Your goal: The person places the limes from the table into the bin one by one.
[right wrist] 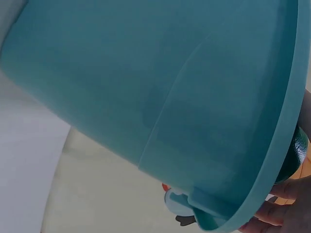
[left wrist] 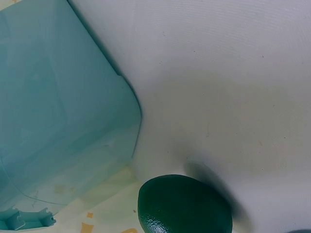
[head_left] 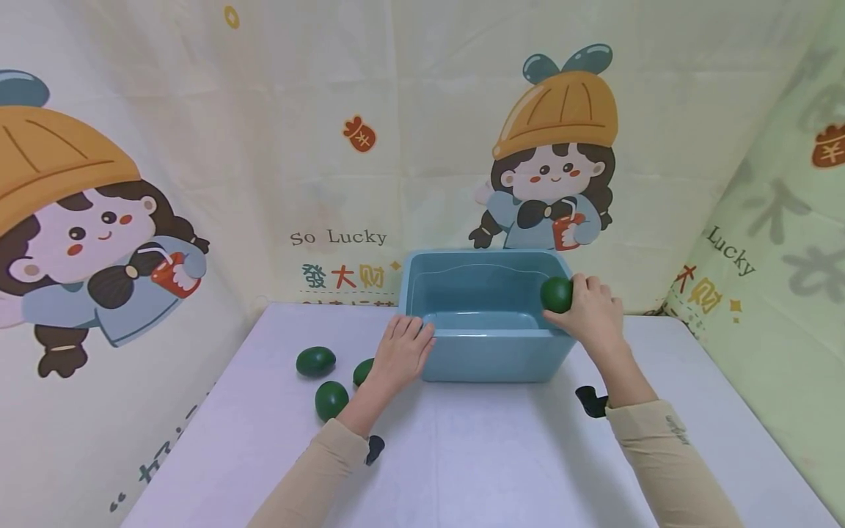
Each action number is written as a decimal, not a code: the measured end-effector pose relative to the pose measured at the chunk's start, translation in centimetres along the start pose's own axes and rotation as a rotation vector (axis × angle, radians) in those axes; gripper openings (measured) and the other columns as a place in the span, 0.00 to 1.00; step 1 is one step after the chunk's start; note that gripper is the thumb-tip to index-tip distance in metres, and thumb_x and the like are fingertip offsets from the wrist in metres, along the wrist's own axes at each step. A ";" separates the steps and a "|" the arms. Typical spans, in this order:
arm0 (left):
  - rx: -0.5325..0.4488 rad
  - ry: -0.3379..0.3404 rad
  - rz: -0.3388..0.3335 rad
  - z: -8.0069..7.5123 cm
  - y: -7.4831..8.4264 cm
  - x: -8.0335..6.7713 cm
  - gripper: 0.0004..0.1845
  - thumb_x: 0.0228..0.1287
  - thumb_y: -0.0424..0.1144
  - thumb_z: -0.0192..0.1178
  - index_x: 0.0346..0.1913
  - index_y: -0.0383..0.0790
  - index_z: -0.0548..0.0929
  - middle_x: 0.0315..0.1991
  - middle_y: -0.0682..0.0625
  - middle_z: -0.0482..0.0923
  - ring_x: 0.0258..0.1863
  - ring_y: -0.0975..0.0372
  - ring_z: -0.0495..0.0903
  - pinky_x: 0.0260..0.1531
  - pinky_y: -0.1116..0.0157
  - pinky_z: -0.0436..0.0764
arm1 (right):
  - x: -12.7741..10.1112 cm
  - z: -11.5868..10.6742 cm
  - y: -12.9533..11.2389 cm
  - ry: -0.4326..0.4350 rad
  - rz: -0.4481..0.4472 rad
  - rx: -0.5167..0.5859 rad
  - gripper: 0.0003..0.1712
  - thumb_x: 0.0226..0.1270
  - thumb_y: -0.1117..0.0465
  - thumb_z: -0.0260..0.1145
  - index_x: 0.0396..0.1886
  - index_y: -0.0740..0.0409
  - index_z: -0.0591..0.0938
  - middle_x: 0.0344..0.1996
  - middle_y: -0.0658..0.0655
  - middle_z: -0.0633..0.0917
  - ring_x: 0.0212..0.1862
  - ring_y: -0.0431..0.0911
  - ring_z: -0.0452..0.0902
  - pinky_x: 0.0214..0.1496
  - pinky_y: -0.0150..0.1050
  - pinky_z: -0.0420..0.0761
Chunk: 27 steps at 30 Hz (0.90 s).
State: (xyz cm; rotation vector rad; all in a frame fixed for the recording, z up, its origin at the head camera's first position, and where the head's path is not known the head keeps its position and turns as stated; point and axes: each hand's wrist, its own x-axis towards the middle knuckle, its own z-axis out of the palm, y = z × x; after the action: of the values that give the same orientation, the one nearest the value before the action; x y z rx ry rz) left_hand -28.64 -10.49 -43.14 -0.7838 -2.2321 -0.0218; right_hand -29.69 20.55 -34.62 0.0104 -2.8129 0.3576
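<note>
A: The blue tub (head_left: 488,352) is sitting mid-table. The left hand (head_left: 401,353) is resting on its near-left corner, fingers straight and together.

B: The right hand (head_left: 590,312) is gripping an avocado (head_left: 557,293) over the tub's right rim. Three avocados (head_left: 315,361) are lying left of the tub.

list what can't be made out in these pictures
- Third avocado, head view: mostly hidden behind the left hand.
- Held avocado, right wrist view: only a sliver shows past the bin rim.
- Bin floor, head view: partly hidden by the near wall.
</note>
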 end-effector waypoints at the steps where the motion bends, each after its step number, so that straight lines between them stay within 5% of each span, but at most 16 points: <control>1: 0.000 -0.002 0.000 0.0 0.0 0.0 0.25 0.74 0.47 0.22 0.45 0.41 0.72 0.36 0.48 0.67 0.40 0.56 0.66 0.48 0.58 0.64 | 0.0 0.0 -0.1 -0.002 -0.002 0.001 0.48 0.49 0.46 0.70 0.58 0.75 0.61 0.48 0.74 0.67 0.50 0.67 0.62 0.48 0.64 0.66; 12: 0.009 -0.026 -0.008 -0.1 0.0 0.0 0.25 0.74 0.47 0.21 0.45 0.42 0.72 0.36 0.48 0.66 0.41 0.56 0.65 0.49 0.58 0.64 | 0.1 0.7 -1.3 -0.016 0.001 0.009 0.46 0.49 0.47 0.70 0.57 0.74 0.62 0.47 0.74 0.68 0.50 0.66 0.62 0.48 0.63 0.67; 27: 0.005 0.026 0.003 0.2 0.0 -0.1 0.24 0.74 0.46 0.22 0.44 0.42 0.72 0.35 0.48 0.66 0.39 0.56 0.66 0.47 0.59 0.64 | 0.3 1.3 -2.3 -0.041 -0.009 0.016 0.46 0.49 0.48 0.70 0.58 0.73 0.62 0.49 0.73 0.67 0.51 0.66 0.62 0.50 0.63 0.66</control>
State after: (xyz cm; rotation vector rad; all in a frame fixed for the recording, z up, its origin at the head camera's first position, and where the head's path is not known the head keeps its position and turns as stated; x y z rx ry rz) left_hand -28.75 -10.50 -43.31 -0.7802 -2.2056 -0.0241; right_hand -30.30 18.06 -35.13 0.0348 -2.8491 0.3816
